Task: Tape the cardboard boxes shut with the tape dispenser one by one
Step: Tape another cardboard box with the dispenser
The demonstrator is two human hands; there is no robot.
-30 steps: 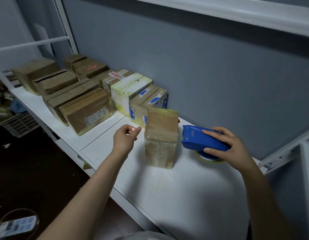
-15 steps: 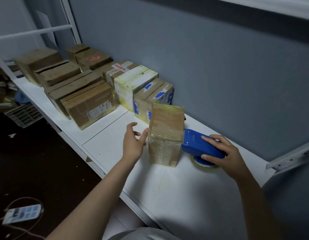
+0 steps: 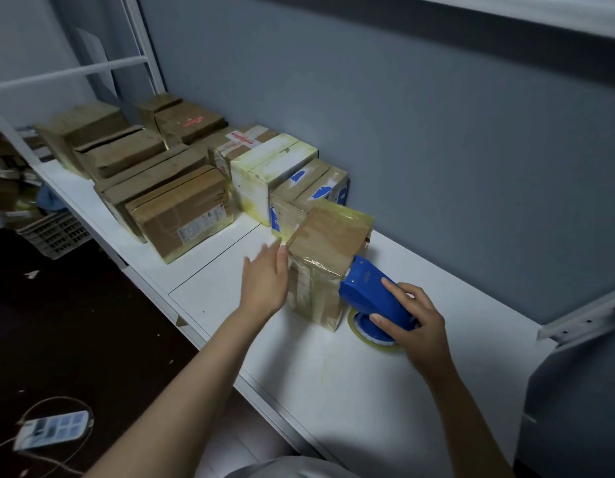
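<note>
Right hand (image 3: 418, 327) wraps the blue tape dispenser (image 3: 371, 294), thumb on the near side and fingers curled over its back. Left hand (image 3: 264, 282) lies flat, fingers straight and together, against the left face of the upright cardboard box (image 3: 328, 243). Box stands on end on the white table (image 3: 333, 381), just in front of the row of other boxes (image 3: 182, 208) along the wall; its top and sides already carry shiny yellowish tape. Dispenser nose appears to meet the box's right face just below the top edge, so the box sits directly between the two hands, touched from both sides. Roll of tape (image 3: 366, 334) hangs under the dispenser close to the table; contact with the table cannot be told. Judgement: the step in hand is laying a strip from the right face up over the top, left palm acting as brace. To do it well, push the nose firmly so the tape end sticks, match that push with the left palm since the tall box could tip or slide, then draw the dispenser in one straight pull across the seam.
</note>
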